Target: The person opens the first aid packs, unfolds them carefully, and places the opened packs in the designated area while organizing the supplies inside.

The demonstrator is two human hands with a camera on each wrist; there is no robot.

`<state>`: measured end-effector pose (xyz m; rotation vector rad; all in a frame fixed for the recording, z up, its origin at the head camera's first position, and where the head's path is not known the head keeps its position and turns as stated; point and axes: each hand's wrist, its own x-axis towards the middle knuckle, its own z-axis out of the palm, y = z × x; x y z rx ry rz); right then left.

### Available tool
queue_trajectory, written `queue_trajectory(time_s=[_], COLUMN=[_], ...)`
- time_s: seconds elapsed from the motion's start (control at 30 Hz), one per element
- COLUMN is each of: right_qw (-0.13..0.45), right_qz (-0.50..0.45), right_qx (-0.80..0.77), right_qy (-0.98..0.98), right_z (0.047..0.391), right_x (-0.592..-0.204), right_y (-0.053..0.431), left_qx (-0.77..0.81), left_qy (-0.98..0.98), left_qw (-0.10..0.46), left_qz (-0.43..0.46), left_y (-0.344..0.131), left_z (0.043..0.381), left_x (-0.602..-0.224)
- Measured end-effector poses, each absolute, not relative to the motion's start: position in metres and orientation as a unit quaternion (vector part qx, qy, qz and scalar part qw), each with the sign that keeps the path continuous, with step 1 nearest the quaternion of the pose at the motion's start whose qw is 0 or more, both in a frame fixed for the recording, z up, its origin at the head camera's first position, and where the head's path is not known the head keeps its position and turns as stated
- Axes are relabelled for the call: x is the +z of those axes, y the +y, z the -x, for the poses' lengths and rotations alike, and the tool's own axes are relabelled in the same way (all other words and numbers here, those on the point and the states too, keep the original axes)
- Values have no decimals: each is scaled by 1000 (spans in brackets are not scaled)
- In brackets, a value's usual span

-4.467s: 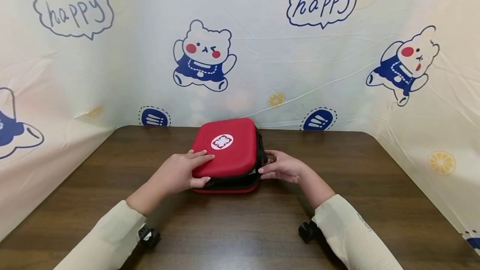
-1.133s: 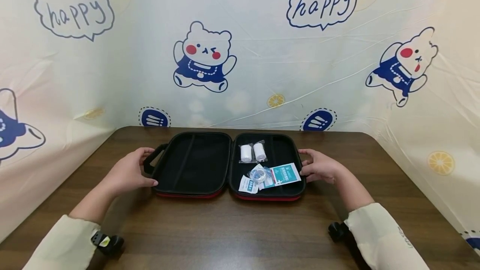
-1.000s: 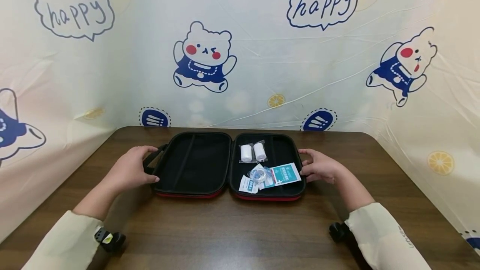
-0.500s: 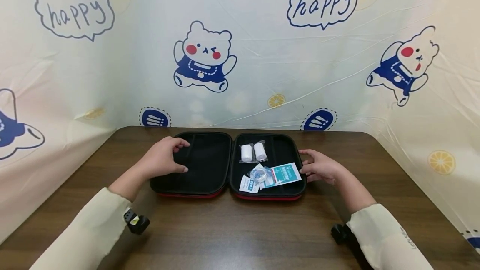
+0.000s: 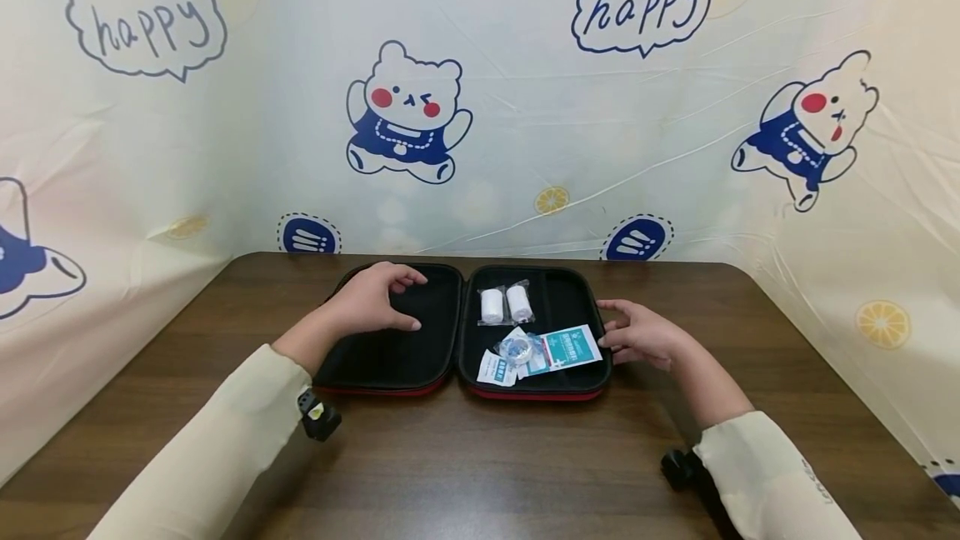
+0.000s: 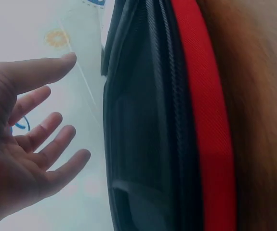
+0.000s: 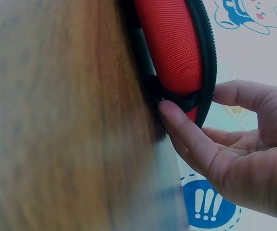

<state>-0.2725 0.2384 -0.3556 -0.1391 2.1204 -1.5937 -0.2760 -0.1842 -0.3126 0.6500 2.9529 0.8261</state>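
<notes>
A first-aid case (image 5: 450, 394) lies unfolded on the table, red outside and black inside. Over its left half hovers my left hand (image 5: 367, 302), fingers spread and apart from the lining; the left wrist view shows that hand (image 6: 27, 139) holding nothing. At the case's right edge, my right hand (image 5: 645, 336) has thumb and fingers about the rim. In the right wrist view, this hand (image 7: 244, 149) pinches the zipped edge, a finger by a black strap (image 7: 177, 99). Inside the right half are two wrapped white rolls (image 5: 492, 307), a clear round packet (image 5: 516, 350) and printed sachets (image 5: 572, 348).
The case rests near the back of a brown wooden table (image 5: 480, 465). A printed cloth (image 5: 510, 107) hangs behind and along both sides. Dark wrist cameras (image 5: 318, 417) sit below the sleeves.
The closed case has been opened out into two halves, showing its contents. My left hand has left the handle side and moved right over the left half. Lately the right hand keeps its place.
</notes>
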Motion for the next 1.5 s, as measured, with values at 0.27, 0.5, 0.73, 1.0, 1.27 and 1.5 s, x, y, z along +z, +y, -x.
queue_trajectory(time_s=[0.27,0.5,0.73,1.0,1.27,1.5], right_qw=[247,246,242,239,239,241], right_qz=[63,63,57,57,60,58], right_qx=[-591,-589,-590,-588,-588,-586], right_qy=[766,767,768,771,770,771], right_z=[271,271,270,270,269,270], right_x=[-354,-353,-353,-353,-354,-354], right_y=[242,241,240,240,240,239], left_qx=[276,283,283,244,168,142], left_qy=[936,929,922,929,942,947], left_qw=[11,22,41,63,85,109], left_qz=[-218,-239,-259,-272,-278,-266], left_y=[-159,-139,-119,-98,-81,-73], left_z=[288,301,313,324,330,330], left_x=[-310,-310,-313,-316,-324,-329])
